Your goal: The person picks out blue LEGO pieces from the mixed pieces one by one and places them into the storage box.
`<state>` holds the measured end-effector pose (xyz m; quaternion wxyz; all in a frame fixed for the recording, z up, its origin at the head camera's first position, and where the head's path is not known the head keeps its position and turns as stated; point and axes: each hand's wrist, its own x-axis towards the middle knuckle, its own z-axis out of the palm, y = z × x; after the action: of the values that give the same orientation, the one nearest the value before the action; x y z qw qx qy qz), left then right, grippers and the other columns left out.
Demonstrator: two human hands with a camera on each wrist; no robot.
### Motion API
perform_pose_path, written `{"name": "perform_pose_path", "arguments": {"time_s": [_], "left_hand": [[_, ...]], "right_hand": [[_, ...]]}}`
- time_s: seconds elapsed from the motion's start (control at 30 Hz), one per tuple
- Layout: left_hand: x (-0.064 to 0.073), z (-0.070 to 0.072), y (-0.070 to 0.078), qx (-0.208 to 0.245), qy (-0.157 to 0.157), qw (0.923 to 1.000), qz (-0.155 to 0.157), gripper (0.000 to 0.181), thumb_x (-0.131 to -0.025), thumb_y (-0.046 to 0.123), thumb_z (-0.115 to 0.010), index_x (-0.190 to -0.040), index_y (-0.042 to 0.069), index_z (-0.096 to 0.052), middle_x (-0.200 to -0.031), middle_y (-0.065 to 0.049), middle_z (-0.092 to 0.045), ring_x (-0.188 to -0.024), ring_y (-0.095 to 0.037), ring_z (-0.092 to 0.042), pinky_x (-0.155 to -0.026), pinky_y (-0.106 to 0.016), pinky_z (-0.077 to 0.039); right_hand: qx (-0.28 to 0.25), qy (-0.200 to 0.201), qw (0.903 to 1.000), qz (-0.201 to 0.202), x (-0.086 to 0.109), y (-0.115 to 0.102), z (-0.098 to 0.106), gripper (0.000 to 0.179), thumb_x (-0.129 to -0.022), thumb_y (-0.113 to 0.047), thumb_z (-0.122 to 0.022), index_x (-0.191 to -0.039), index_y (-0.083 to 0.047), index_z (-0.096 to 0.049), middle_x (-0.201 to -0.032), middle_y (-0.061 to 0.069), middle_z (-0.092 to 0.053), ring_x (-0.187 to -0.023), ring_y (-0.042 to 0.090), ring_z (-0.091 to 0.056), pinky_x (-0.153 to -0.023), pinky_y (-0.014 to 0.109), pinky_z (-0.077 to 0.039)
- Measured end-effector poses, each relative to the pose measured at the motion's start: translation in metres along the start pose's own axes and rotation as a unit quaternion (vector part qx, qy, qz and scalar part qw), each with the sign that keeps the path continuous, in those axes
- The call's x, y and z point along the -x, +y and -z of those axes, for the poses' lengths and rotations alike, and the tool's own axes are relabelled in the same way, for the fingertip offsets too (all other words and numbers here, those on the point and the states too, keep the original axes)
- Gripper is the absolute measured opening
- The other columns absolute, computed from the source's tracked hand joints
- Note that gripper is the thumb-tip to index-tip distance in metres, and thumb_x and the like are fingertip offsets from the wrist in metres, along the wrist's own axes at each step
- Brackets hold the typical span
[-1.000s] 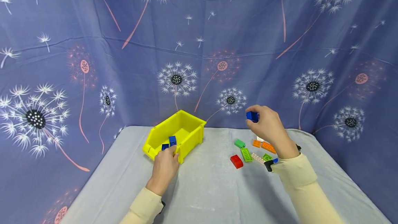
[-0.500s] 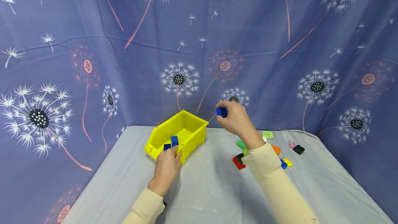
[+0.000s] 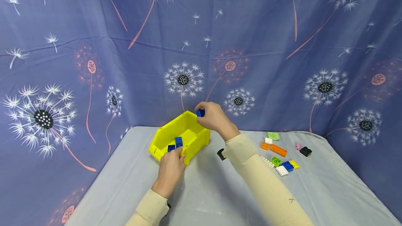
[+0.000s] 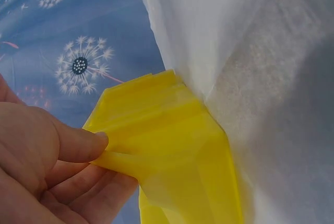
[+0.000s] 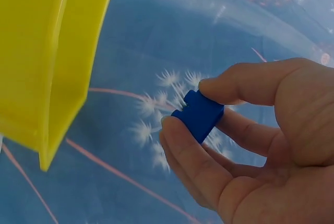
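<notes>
A yellow bin [image 3: 198, 145] stands at the centre left of the table, with two blue building bricks [image 3: 178, 142] inside near its low front. My left hand [image 3: 171, 170] pinches the bin's rim at the front right corner; in the left wrist view the thumb [image 4: 83, 144] lies over the yellow edge with the fingers beneath. Up at the bin's back right corner, my right hand [image 3: 214, 118] holds another blue building brick [image 3: 200, 113] between thumb and fingertips. The right wrist view shows that brick's studs [image 5: 182, 106] pointing toward the bin wall.
Several loose bricks lie on the right of the table, among them an orange brick [image 3: 278, 150], a white one [image 3: 282, 171], a blue one [image 3: 287, 166] and a black one [image 3: 306, 151]. A patterned curtain [image 3: 267, 44] hangs behind the table.
My right hand has carried the blue brick leftward from above the loose bricks to the bin's back right corner. The left hand keeps its grip on the rim.
</notes>
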<state>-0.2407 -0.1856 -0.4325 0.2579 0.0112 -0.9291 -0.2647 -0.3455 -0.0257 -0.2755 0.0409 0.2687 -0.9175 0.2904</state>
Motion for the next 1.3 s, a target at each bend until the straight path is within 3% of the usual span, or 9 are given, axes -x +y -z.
{"name": "perform_pose_path", "arguments": {"time_s": [0.2, 0.47, 0.5, 0.6, 0.67, 0.73, 1.07, 1.3], "left_hand": [[0.000, 0.001, 0.001, -0.006, -0.004, 1.0000, 0.001, 0.031, -0.093, 0.006, -0.076, -0.123, -0.002, -0.073, -0.109, -0.020, -0.076, -0.091, -0.036, -0.074, -0.078, -0.047, -0.060], [-0.003, 0.002, 0.004, -0.003, -0.013, 0.9999, 0.007, 0.033, -0.093, 0.008, -0.076, -0.124, -0.002, -0.073, -0.112, -0.019, -0.076, -0.093, -0.035, -0.074, -0.079, -0.047, -0.060], [-0.003, 0.002, 0.005, -0.004, -0.015, 0.9999, 0.008, 0.032, -0.093, 0.008, -0.076, -0.124, -0.001, -0.073, -0.112, -0.018, -0.076, -0.092, -0.034, -0.074, -0.078, -0.046, -0.060], [-0.003, 0.001, 0.004, -0.007, -0.018, 0.9998, 0.005, 0.023, -0.093, 0.007, -0.076, -0.116, 0.001, -0.075, -0.102, -0.015, -0.077, -0.083, -0.028, -0.073, -0.071, -0.043, -0.059], [-0.002, 0.001, 0.004, -0.008, -0.019, 0.9998, 0.003, 0.020, -0.093, 0.007, -0.076, -0.113, 0.002, -0.075, -0.099, -0.013, -0.077, -0.080, -0.026, -0.072, -0.069, -0.041, -0.058], [-0.002, 0.000, 0.002, -0.009, -0.017, 0.9998, -0.003, 0.015, -0.093, 0.006, -0.076, -0.107, 0.004, -0.075, -0.092, -0.011, -0.076, -0.075, -0.023, -0.069, -0.066, -0.040, -0.056], [-0.001, -0.001, 0.002, -0.007, -0.006, 0.9999, -0.009, 0.005, -0.092, 0.006, -0.076, -0.095, 0.007, -0.072, -0.080, -0.006, -0.071, -0.068, -0.022, -0.065, -0.064, -0.041, -0.054], [0.000, 0.000, 0.002, -0.010, 0.002, 0.9997, -0.023, 0.015, -0.091, 0.004, -0.076, -0.083, 0.009, -0.065, -0.068, -0.003, -0.062, -0.063, -0.021, -0.061, -0.058, -0.040, -0.051]], "right_hand": [[0.013, -0.032, 0.9994, 0.005, -0.017, -0.014, -0.017, 0.038, -0.091, -0.010, -0.071, -0.129, -0.010, -0.070, -0.131, 0.008, -0.068, -0.101, 0.024, -0.060, -0.079, 0.033, -0.051], [-0.003, -0.088, 0.9958, -0.022, -0.027, -0.024, -0.041, 0.040, -0.089, -0.005, -0.070, -0.129, -0.008, -0.070, -0.132, 0.011, -0.064, -0.062, 0.017, -0.038, -0.056, 0.026, -0.038], [0.004, -0.092, 0.9954, -0.025, -0.029, -0.024, -0.044, 0.036, -0.089, -0.005, -0.070, -0.125, -0.008, -0.071, -0.124, 0.009, -0.066, -0.060, 0.015, -0.037, -0.055, 0.026, -0.037], [0.030, -0.117, 0.9921, -0.033, -0.035, -0.024, -0.055, 0.007, -0.087, -0.002, -0.067, -0.086, -0.009, -0.069, -0.081, 0.003, -0.058, -0.052, 0.014, -0.026, -0.051, 0.027, -0.028], [0.045, -0.126, 0.9903, -0.036, -0.038, -0.023, -0.063, 0.025, -0.085, -0.001, -0.065, -0.066, -0.013, -0.054, -0.062, -0.002, -0.040, -0.048, 0.013, -0.020, -0.048, 0.027, -0.024], [0.050, -0.136, 0.9885, -0.044, -0.041, -0.024, -0.069, 0.039, -0.083, 0.001, -0.062, -0.056, -0.015, -0.039, -0.054, -0.002, -0.023, -0.047, 0.013, -0.015, -0.047, 0.028, -0.019], [0.072, -0.157, 0.9834, -0.055, -0.046, -0.026, -0.083, 0.046, -0.085, 0.005, -0.058, -0.053, -0.016, -0.031, -0.053, -0.003, -0.017, -0.049, 0.013, -0.009, -0.048, 0.028, -0.016], [0.092, -0.160, 0.9821, -0.038, -0.043, -0.020, -0.089, 0.047, -0.085, 0.007, -0.057, -0.053, -0.016, -0.031, -0.054, -0.004, -0.016, -0.050, 0.012, -0.009, -0.049, 0.027, -0.015]]}}
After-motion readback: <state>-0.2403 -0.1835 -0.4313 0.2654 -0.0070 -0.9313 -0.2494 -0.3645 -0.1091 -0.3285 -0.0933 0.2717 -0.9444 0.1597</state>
